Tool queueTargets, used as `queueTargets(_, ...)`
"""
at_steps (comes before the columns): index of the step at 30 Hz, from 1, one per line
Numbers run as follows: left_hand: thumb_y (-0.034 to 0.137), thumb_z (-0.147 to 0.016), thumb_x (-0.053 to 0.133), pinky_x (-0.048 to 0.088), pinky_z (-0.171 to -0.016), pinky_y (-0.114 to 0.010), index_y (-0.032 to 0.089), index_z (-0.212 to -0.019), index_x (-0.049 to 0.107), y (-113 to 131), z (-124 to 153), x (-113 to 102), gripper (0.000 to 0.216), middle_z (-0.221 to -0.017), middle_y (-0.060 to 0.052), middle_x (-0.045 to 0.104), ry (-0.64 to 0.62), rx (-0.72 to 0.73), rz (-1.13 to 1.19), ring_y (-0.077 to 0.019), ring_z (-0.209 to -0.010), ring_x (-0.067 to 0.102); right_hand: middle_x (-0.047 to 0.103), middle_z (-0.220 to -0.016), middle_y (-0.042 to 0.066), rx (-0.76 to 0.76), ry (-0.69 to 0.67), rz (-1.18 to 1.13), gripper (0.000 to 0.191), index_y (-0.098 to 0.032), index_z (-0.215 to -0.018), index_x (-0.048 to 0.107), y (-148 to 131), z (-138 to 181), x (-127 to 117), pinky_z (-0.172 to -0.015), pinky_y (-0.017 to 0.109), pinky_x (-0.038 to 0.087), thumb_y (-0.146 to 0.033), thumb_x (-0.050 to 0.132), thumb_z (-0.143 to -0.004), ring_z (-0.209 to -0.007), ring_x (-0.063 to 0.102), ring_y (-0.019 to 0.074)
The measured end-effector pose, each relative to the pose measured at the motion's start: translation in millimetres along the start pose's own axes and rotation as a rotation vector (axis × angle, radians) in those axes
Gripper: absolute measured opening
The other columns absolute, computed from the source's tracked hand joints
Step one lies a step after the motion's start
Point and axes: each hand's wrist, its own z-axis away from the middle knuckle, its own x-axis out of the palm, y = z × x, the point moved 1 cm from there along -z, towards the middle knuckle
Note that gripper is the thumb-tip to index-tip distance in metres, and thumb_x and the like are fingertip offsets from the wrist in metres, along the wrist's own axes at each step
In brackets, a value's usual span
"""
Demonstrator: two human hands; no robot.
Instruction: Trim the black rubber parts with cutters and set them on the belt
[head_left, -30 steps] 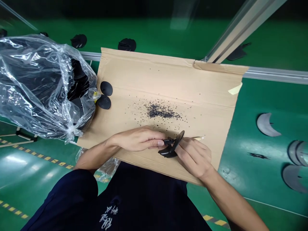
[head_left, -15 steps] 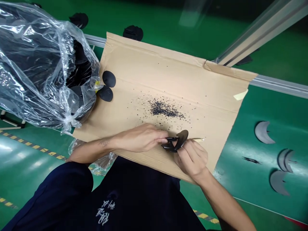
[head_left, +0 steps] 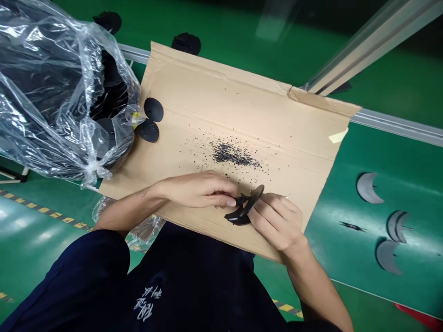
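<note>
Low over the near part of a cardboard sheet (head_left: pixel 207 97), both my hands are at one black plastic part (head_left: pixel 254 201) with a round disc face and a curved lower piece. My left hand (head_left: pixel 207 190), fingers closed, pinches its left side. From the right, my right hand (head_left: pixel 277 219) is closed around the disc's edge, its fingertips partly hidden. A pale slim tip shows just past the right knuckles; what it belongs to I cannot make out. Just beyond the hands lies a scatter of small black shavings (head_left: pixel 230 153).
Two black discs (head_left: pixel 153 109) lie at the cardboard's left edge, beside a clear plastic bag (head_left: pixel 44 101) holding black parts. Grey crescent-shaped pieces (head_left: pixel 370 188) rest on the green surface at right. A metal post (head_left: pixel 360 50) rises at the far right.
The black part has tilted, so its disc now appears more edge-on. My right hand has turned slightly around it, and the pale tool beyond its knuckles is now mostly hidden.
</note>
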Motion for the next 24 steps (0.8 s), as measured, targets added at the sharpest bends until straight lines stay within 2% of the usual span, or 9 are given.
queueTargets(2,0.024,-0.101,0.050,0.041,-0.063,-0.021,0.017,-0.082,0.061,-0.7,0.0,0.0,0.023,-0.073,-0.001,0.063,-0.033,-0.001,0.016,-0.0117,-0.066,0.056,0.078,-0.088,0.005,-0.015,-0.032,-0.008,0.023,-0.021,-0.094,0.070,0.7,0.3,0.2,-0.072,0.029,0.055,-0.010,0.050,-0.099,-0.086,0.070,0.0161)
queueTargets(6,0.023,-0.098,0.054,0.041,-0.065,-0.022,0.017,-0.082,0.063,-0.8,-0.3,-0.8,0.020,-0.077,-0.002,0.065,-0.022,0.012,-0.027,-0.0126,-0.069,0.057,0.079,-0.091,0.003,-0.029,-0.050,-0.027,0.022,-0.021,-0.095,0.070,-0.2,0.9,1.8,-0.078,0.028,0.056,-0.010,0.051,-0.099,-0.089,0.071,0.0152)
queueTargets(10,0.023,-0.098,0.053,0.036,-0.058,-0.022,0.017,-0.072,0.059,-0.2,-1.6,-1.6,0.027,-0.064,0.002,0.055,-0.110,0.005,-0.003,-0.0104,-0.058,0.047,0.078,-0.091,0.004,-0.034,-0.056,-0.083,0.021,-0.019,-0.094,0.070,-2.2,-1.3,2.9,-0.079,0.028,0.056,-0.010,0.052,-0.099,-0.089,0.071,0.0157)
queueTargets(13,0.023,-0.098,0.053,0.034,-0.055,-0.022,0.016,-0.068,0.057,-0.1,-2.6,0.2,0.031,-0.059,0.003,0.050,-0.128,-0.010,0.010,-0.0094,-0.054,0.041,0.077,-0.087,0.004,-0.030,-0.059,-0.112,0.023,-0.018,-0.093,0.070,-3.4,-1.9,3.7,-0.077,0.028,0.056,-0.008,0.050,-0.099,-0.088,0.070,0.0156)
queueTargets(16,0.022,-0.098,0.054,0.033,-0.055,-0.022,0.016,-0.068,0.058,-2.3,-2.3,5.8,0.031,-0.057,0.003,0.050,-0.075,0.015,0.000,-0.0090,-0.052,0.040,0.075,-0.083,0.004,-0.006,-0.063,-0.142,0.024,-0.017,-0.091,0.069,-4.8,0.1,4.6,-0.073,0.028,0.055,-0.007,0.050,-0.099,-0.084,0.069,0.0157)
queueTargets(20,0.018,-0.099,0.052,0.037,-0.057,-0.022,0.016,-0.068,0.059,-10.3,-0.9,15.7,0.032,-0.060,0.001,0.057,0.034,0.100,-0.039,-0.0098,-0.054,0.047,0.076,-0.086,0.005,0.037,-0.087,-0.156,0.025,-0.017,-0.092,0.070,-7.4,5.4,7.6,-0.074,0.027,0.055,-0.005,0.049,-0.098,-0.083,0.069,0.0149)
queueTargets(24,0.022,-0.101,0.052,0.040,-0.057,-0.023,0.017,-0.074,0.062,-15.4,-0.9,20.5,0.029,-0.062,0.000,0.060,0.119,0.122,-0.113,-0.0106,-0.054,0.051,0.076,-0.088,0.006,0.079,-0.056,-0.148,0.018,-0.016,-0.095,0.070,-5.6,10.7,11.5,-0.072,0.028,0.056,-0.006,0.055,-0.095,-0.081,0.069,0.0159)
